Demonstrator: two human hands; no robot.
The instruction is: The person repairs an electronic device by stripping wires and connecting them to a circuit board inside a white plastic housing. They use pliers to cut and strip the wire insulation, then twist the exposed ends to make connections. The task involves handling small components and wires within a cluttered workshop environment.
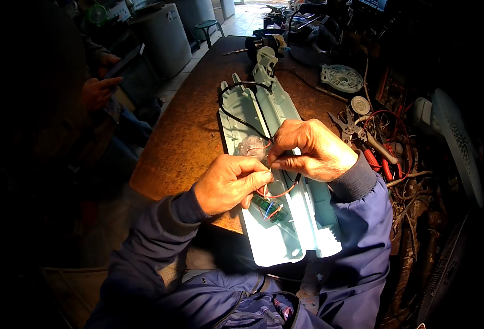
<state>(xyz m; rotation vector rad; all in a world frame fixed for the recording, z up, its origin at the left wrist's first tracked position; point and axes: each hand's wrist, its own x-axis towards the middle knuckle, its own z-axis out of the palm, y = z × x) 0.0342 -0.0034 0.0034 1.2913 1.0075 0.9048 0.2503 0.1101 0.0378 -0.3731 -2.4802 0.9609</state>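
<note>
A long pale-green plastic housing (273, 236) lies open along the wooden bench, with a black cable (239, 118) looped across it. Over its middle, my left hand (231, 186) pinches thin red and pale wires (279, 195). Just above and to its right, my right hand (310, 151) is closed in a pinch on a thin wire, close to the left fingertips. A small green circuit board (268, 208) with blue and red leads sits in the housing below my fingers. A round translucent part (250, 148) lies beside them, partly hidden by my hands.
The wooden bench (165, 159) holds a motor (261, 44), round plastic plates (341, 77), pliers and cutters (357, 131) and tangled cables at right. A pale perforated part (453, 148) stands far right. At left, another person's hands (96, 90) hold a dark object, near a stool (206, 27).
</note>
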